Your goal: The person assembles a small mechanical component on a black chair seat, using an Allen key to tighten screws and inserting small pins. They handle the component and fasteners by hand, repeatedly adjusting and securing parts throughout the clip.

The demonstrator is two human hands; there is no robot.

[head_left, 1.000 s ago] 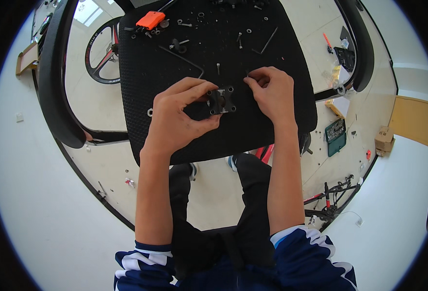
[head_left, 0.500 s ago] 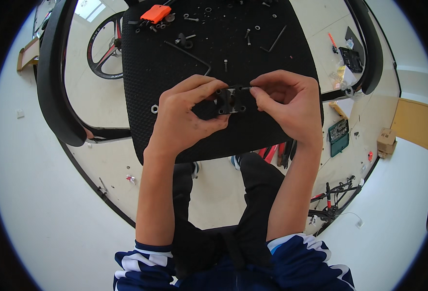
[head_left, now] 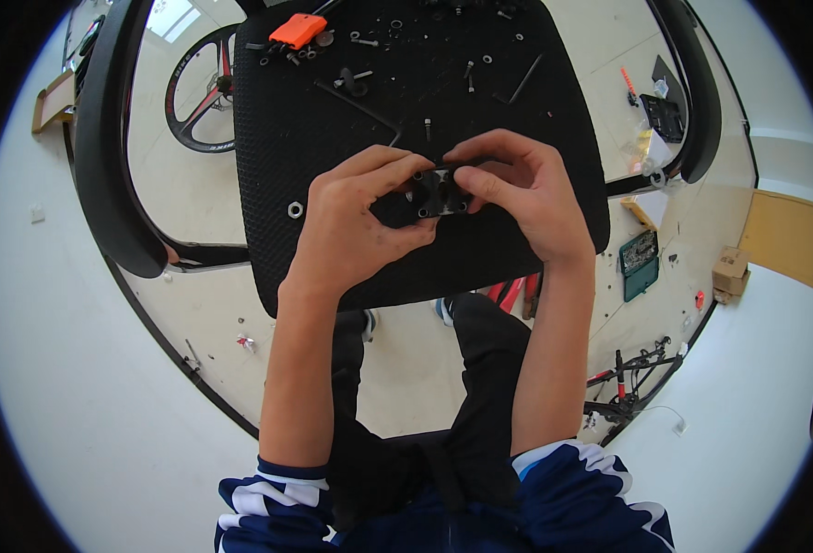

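Note:
A small black metal block (head_left: 441, 195) with holes at its corners is held over the dark seat of a chair. My left hand (head_left: 342, 217) pinches its left side, thumb below and fingers above. At the block's upper right, my right hand (head_left: 526, 194) is closed, with its thumb pressed against the block and its index finger curled over the top edge. Whatever else lies between those fingers is hidden. Just beyond the block, a small bolt (head_left: 428, 130) lies on the seat. A hex nut (head_left: 295, 210) sits left of my left wrist.
On the chair seat (head_left: 277, 249) lie a long hex key (head_left: 360, 111), a smaller hex key (head_left: 525, 79), an orange piece (head_left: 298, 31), and several bolts and washers. Armrests flank the seat. Around it on the floor are a wheel (head_left: 200, 89), an opened green case (head_left: 640, 265) and a bicycle frame (head_left: 623, 382).
My right hand has moved left onto the block's upper right corner. The thin dark piece seen between its fingers before is now hidden. My left hand keeps its grip.

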